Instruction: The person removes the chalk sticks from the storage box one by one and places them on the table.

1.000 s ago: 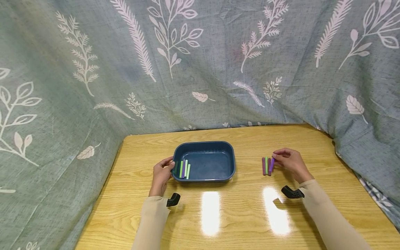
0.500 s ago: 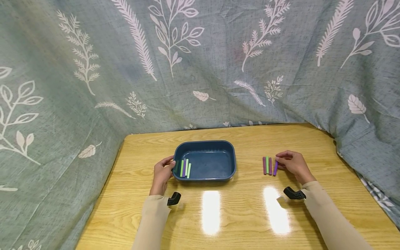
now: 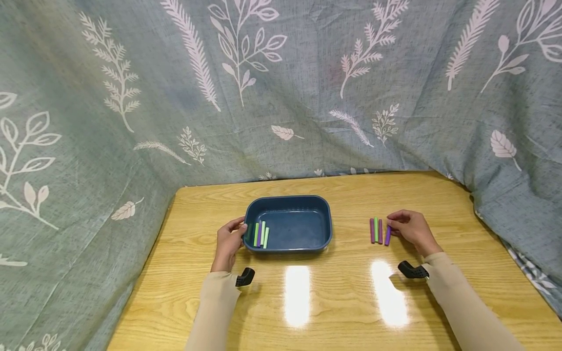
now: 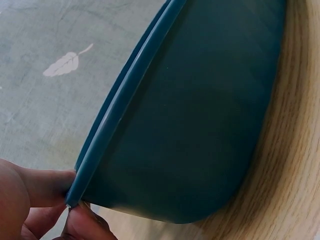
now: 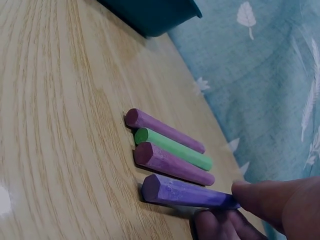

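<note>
My left hand [image 3: 230, 243] grips the left rim of a dark blue plastic tub [image 3: 331, 233], thumb over the edge; the left wrist view shows the pinched rim [image 4: 107, 117] up close. Several green and purple chalk sticks [image 3: 261, 234] lie side by side at the tub's left end. To the right, my right hand [image 3: 411, 230] pinches the far end of a violet chalk stick [image 5: 187, 192] between thumb and fingers. Its near end sits low at the table. Beside it lie a plum chalk stick [image 5: 175, 164], a green one [image 5: 172, 149] and another plum one [image 5: 162, 130], roughly parallel.
Everything stands on a wooden table [image 3: 347, 282] with bright light reflections near its front. A grey-green curtain [image 3: 307, 97] with white leaf prints hangs behind and at both sides. Black curved wrist mounts [image 3: 412, 269] stick out from the sleeves.
My right hand has shifted slightly right with the violet chalk stick, opening a gap between it and the nearest plum stick. The left hand and the tub have stayed in place.
</note>
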